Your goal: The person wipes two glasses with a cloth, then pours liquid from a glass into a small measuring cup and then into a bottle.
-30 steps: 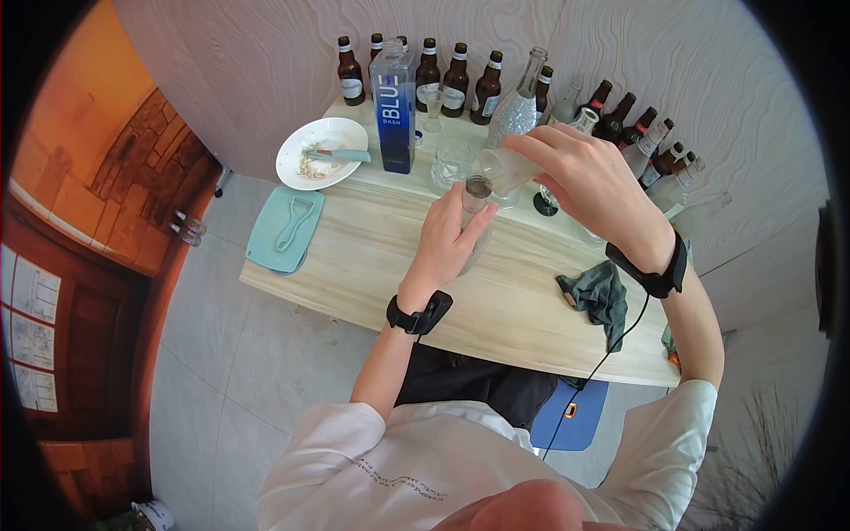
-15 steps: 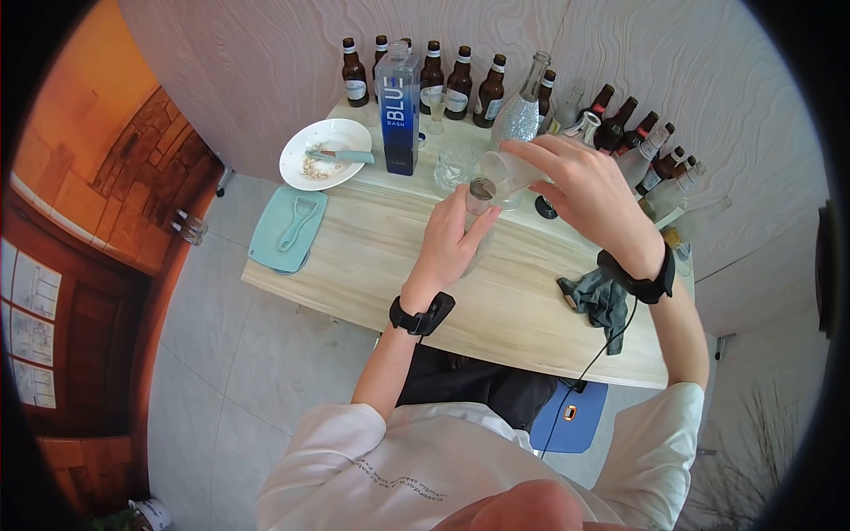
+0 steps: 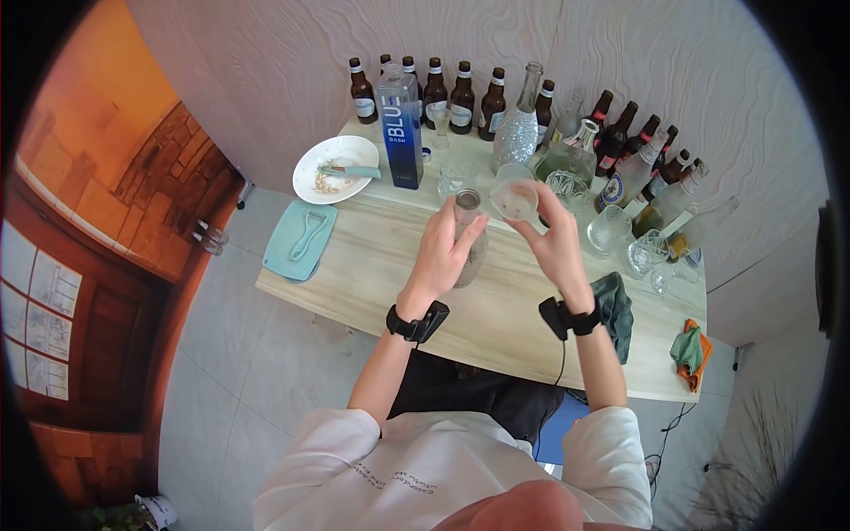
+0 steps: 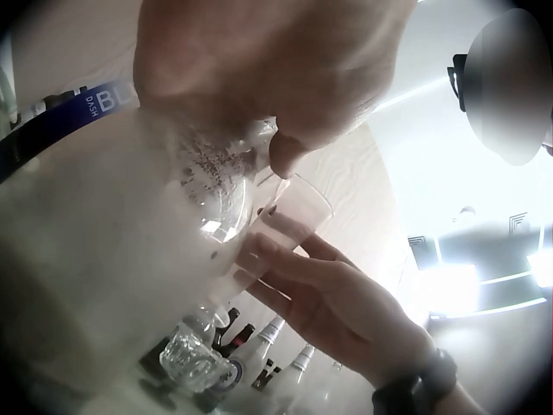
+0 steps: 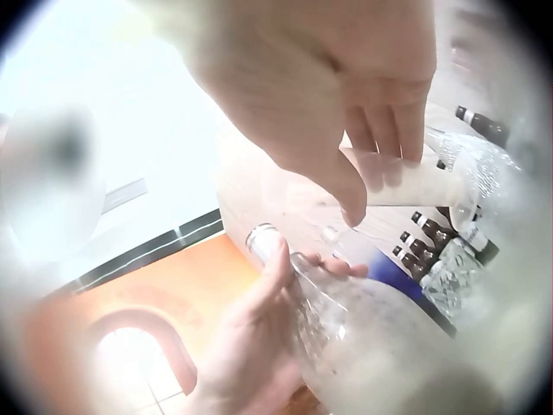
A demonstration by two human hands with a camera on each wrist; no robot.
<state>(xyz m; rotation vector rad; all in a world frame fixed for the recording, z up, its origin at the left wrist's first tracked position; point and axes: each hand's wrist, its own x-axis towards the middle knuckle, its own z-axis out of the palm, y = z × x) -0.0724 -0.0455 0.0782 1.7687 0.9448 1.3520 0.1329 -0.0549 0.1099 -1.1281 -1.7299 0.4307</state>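
My left hand [image 3: 440, 252] grips a clear glass bottle [image 3: 471, 267] by its neck, its round mouth facing up over the table. Dark specks show inside this bottle [image 4: 216, 177] in the left wrist view. In my right hand [image 3: 560, 248] is a clear plastic cup [image 3: 513, 201], held between thumb and fingers just right of the bottle's mouth. The cup's open rim faces up toward the head camera, and a few small dark bits show in it. From the right wrist view, the cup [image 5: 415, 183] is beside the bottle [image 5: 346, 324], above the left hand.
Behind the hands stand a tall blue bottle [image 3: 401, 133], a silvery textured bottle [image 3: 517, 133] and several brown beer bottles [image 3: 461, 106]. Glasses [image 3: 609, 232] crowd the right. Leftward are a white plate [image 3: 305, 181] with a knife, and a peeler on a turquoise board [image 3: 288, 252]. A dark cloth [image 3: 614, 310] lies right.
The cup was tipped over the bottle's mouth; it has swung off to the right and turned upright. My right forearm has come down and inward. The left hand still holds the bottle.
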